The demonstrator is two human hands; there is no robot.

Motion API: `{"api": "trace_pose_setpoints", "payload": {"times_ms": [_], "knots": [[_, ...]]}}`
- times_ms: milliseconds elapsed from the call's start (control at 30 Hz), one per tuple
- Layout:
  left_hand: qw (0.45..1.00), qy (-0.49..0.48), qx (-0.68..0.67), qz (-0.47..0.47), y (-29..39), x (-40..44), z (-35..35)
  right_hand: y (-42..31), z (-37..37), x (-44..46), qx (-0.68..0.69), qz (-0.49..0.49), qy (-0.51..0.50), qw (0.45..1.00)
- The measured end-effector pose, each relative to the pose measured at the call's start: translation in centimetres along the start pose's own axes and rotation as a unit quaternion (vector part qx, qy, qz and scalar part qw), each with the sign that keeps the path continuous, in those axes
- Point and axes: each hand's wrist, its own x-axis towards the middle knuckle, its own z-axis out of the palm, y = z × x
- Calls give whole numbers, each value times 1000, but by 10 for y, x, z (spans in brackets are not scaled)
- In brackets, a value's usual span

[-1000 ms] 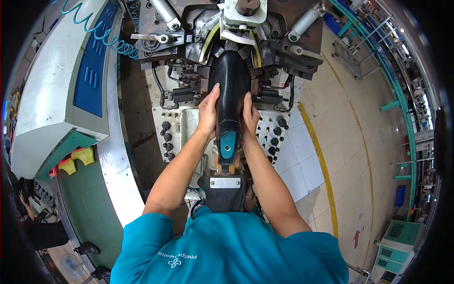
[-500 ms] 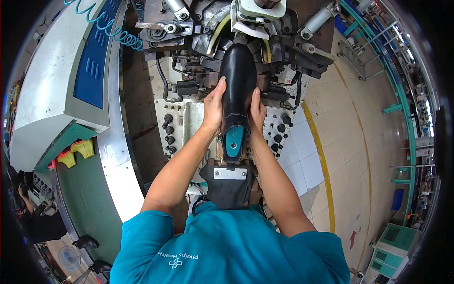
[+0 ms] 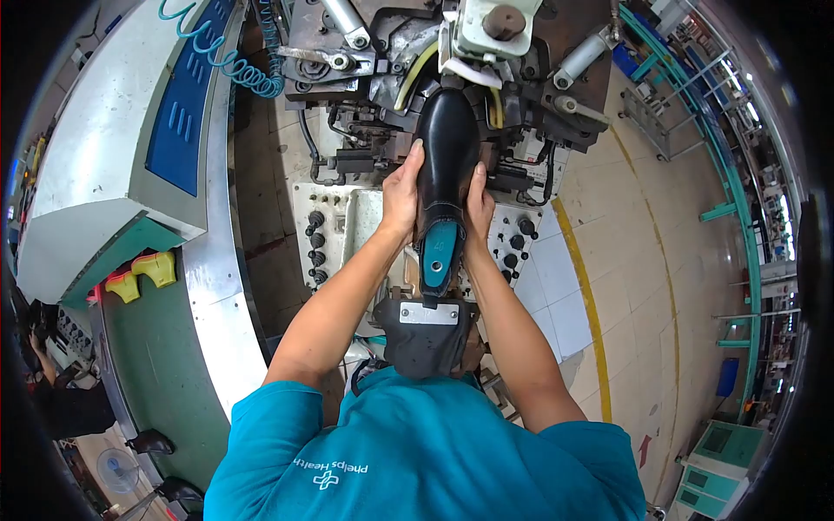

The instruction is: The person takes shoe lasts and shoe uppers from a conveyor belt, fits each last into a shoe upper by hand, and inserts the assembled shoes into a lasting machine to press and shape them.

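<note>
A black leather shoe upper sits on a teal shoe last marked with a number, toe pointing away from me. My left hand is closed round its left side, thumb on top. Against the right side presses my right hand, its thumb along the leather and its fingers hidden underneath. The toe lies at the curved yellowish jaws of a shoe machine, below a white pressing head. Near the heel end is a dark padded rest with a metal plate.
Black control knobs line the panels on both sides of the shoe. At left, a green conveyor belt carries yellow shoe lasts and dark shoes. Another person is at the far left. A teal coiled hose hangs upper left.
The view has shifted slightly, so the machine and shoe appear a little further right. Both hands keep their hold, and the toe remains at the jaws.
</note>
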Motion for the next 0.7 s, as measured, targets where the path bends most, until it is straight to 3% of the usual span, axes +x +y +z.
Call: {"api": "trace_pose_setpoints", "payload": {"times_ms": [167,233,300,367,400,467,567,600,700], "knots": [[1000,-25,14,3,-1,-3,-4,2,-3,2,-7,1,29,1000],[997,-20,55,-40,-7,0,-14,-5,-7,-3,-61,35,17,997],[987,-20,149,-55,-33,1,-42,-10,-17,-26,-18,6,-25,1000],[958,-34,278,-57,-57,-14,-85,-2,-27,-40,55,81,-101,990],[950,-18,312,-16,-52,-43,-91,20,-33,-31,81,130,-132,979],[947,-31,302,-105,-83,-63,-142,17,-35,-38,125,156,-170,965],[948,8,314,-56,-132,-116,-207,5,-35,-46,162,186,-217,944],[935,8,299,-192,-130,-134,-227,3,-35,-48,155,192,-223,943],[945,85,231,-215,-147,-194,-266,7,-37,-52,195,186,-251,930]]}}
